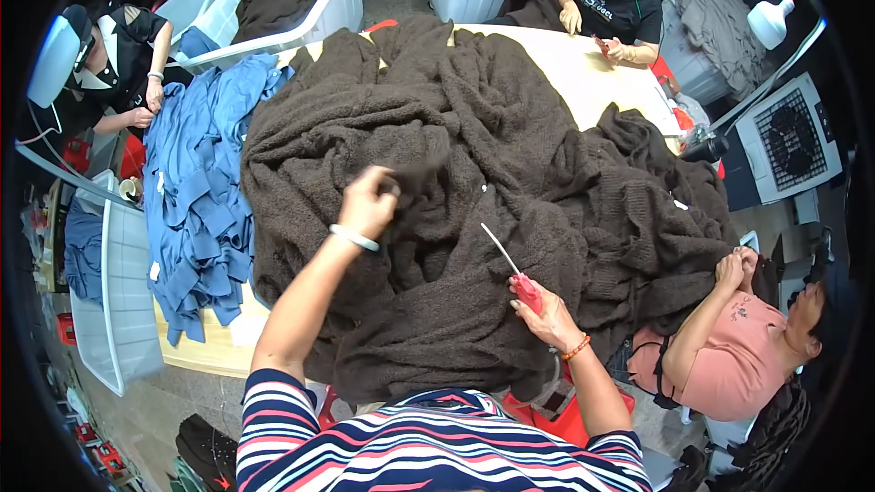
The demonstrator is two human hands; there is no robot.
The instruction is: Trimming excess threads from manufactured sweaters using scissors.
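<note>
A big heap of dark brown knit garments point(437, 118) covers the middle of the table before me. My left hand point(368, 204), with a pale bracelet at its wrist, is closed on a lifted flap of brown knit garment point(427, 169), which is smeared by motion. In my right hand point(547, 314) is a tool with a red handle point(528, 292) and a thin, straight metal shaft. The shaft points up and left, just over the brown knit. Whether it is a closed pair of scissors or a single-shaft tool, I cannot make out.
Blue garments point(205, 164) lie along the left of the pale wooden table point(538, 59). Translucent tubs stand left point(118, 296) and at the back point(319, 23). Other people work at the far left, far right and near right point(729, 346). A lamp point(770, 23) hangs at right.
</note>
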